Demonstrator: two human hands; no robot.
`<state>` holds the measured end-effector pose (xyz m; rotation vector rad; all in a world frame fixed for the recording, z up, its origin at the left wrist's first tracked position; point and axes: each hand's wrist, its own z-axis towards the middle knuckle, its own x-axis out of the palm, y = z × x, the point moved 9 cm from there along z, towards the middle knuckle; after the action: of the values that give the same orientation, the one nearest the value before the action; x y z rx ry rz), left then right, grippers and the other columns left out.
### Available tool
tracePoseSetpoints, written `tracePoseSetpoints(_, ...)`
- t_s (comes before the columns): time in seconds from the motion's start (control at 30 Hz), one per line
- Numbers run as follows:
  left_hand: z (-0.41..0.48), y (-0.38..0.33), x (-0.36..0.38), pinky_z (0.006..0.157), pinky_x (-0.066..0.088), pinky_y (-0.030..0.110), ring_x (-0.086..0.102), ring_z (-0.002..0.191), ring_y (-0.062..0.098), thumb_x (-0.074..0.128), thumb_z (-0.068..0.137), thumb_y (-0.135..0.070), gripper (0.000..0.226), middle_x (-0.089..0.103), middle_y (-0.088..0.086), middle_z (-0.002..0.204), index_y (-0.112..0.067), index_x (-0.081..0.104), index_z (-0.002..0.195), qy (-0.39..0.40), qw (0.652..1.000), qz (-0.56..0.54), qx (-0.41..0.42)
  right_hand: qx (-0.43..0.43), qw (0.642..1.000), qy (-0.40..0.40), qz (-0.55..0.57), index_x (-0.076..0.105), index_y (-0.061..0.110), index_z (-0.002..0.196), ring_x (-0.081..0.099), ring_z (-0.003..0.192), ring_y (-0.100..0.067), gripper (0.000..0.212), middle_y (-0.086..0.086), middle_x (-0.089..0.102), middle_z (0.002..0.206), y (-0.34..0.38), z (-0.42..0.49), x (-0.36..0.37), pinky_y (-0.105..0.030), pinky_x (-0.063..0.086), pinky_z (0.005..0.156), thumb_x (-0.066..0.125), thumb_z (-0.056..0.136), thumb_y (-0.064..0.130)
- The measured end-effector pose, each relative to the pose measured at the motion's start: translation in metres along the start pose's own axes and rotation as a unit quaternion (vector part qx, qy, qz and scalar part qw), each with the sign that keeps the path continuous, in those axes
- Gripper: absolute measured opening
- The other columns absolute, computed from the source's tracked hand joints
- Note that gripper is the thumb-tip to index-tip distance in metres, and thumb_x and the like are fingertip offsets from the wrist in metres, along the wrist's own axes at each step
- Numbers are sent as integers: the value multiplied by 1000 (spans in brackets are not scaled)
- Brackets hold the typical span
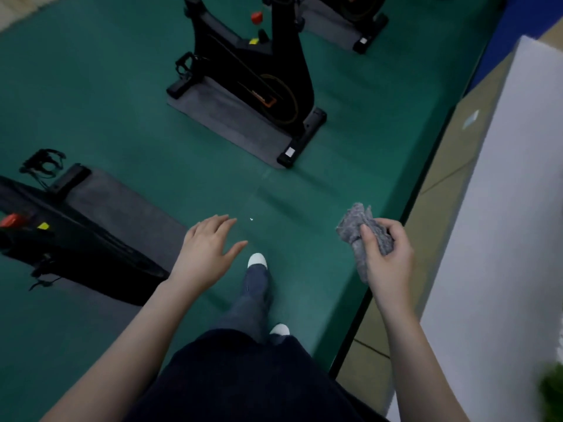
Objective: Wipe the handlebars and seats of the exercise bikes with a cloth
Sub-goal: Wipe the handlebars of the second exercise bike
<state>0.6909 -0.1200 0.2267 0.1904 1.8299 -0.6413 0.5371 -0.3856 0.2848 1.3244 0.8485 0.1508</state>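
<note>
My right hand (pixel 385 254) grips a crumpled grey cloth (pixel 362 226) in mid-air, right of centre, above the green floor. My left hand (pixel 210 248) hangs open over the floor with fingers spread and holds nothing. A black exercise bike (pixel 259 74) stands ahead at top centre on a grey mat; only its frame, flywheel and pedal show. A second black bike (pixel 70 242) lies at the left edge, close to my left hand. A third bike (pixel 362 13) is partly visible at the top. No handlebars or seats are in view.
The green floor (pixel 128 117) spreads between the bikes. Grey mats (pixel 225 120) lie under each bike. A white wall or panel (pixel 502 208) and a tan strip run along the right side. My legs and white shoes (pixel 257 260) are below, mid-step.
</note>
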Motion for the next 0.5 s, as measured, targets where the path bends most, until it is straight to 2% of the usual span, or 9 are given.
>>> tracePoseSetpoints(0.07, 24, 9, -4, 113, 16, 36, 30, 138, 20, 46, 93, -48, 57, 39, 0, 147, -19, 40, 141, -2, 1000, -2, -15, -20, 1000, 16, 2, 59, 19, 93, 59, 84, -13, 9, 10, 61, 86, 16, 25, 25, -25, 45, 77, 65, 89, 15)
tracePoseSetpoints(0.13, 54, 17, -11, 112, 16, 36, 30, 137, 20, 46, 93, -48, 57, 41, 0, 146, -18, 40, 141, -8, 1000, -3, -21, -45, 998, 34, -5, 59, 20, 93, 59, 85, -12, 9, 7, 62, 88, 35, 49, 52, -24, 45, 77, 66, 88, 16)
tracePoseSetpoints(0.33, 130, 42, -46, 113, 16, 36, 31, 138, 20, 46, 94, -48, 57, 44, 2, 144, -17, 40, 141, -29, 998, -23, -42, -85, 991, 97, -21, 61, 15, 94, 61, 88, -17, 7, 1, 64, 92, 90, 113, 128, -34, 48, 80, 66, 88, 17)
tracePoseSetpoints(0.5, 172, 73, -72, 113, 17, 37, 31, 138, 21, 45, 94, -48, 56, 44, 2, 144, -18, 40, 141, -46, 995, -37, -78, -115, 983, 142, -30, 62, 13, 94, 61, 88, -16, 7, -1, 65, 92, 127, 150, 185, -35, 48, 81, 66, 88, 15)
